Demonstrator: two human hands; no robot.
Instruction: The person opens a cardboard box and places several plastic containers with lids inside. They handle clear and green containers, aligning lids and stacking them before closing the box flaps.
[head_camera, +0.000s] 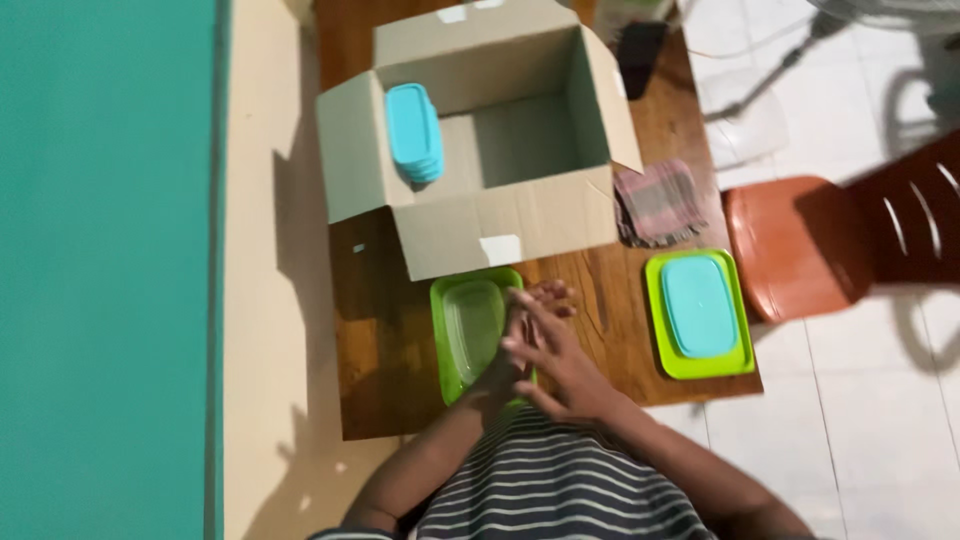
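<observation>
Head view, looking straight down.

Teal wall (105, 270) fills the left of the view; a pale cream strip runs between it and the surface. White tiled floor (860, 420) lies to the right, with an orange-red chair (795, 245) just beside the surface's right edge.

Your wooden surface (385, 380) carries everything else. At its far end stands an open cardboard box (500, 225), flaps spread. Inside, against the left wall, a stack of light blue lids (414, 132) stands on edge. Right of the box lies a folded checked cloth (658, 202), and nearer to you than the cloth a green tray (742, 352) bearing one blue lid (699, 305) lying flat.

Directly before you, just below the box's front wall, sits a second green tray (440, 350) with a clear container (472, 325) nested in it, open side up.

Your left hand (510, 345) rests at the right rim of this tray and container, fingers extended, touching or very nearly touching that edge. Your right hand (548, 345) lies pressed against the left one, palm flat, fingers spread. Neither grip is closed on anything that shows: both hands are released. The container lies just left of both hands, not enclosed by them. Hands are slightly blurred, so exact contact cannot be told.
</observation>
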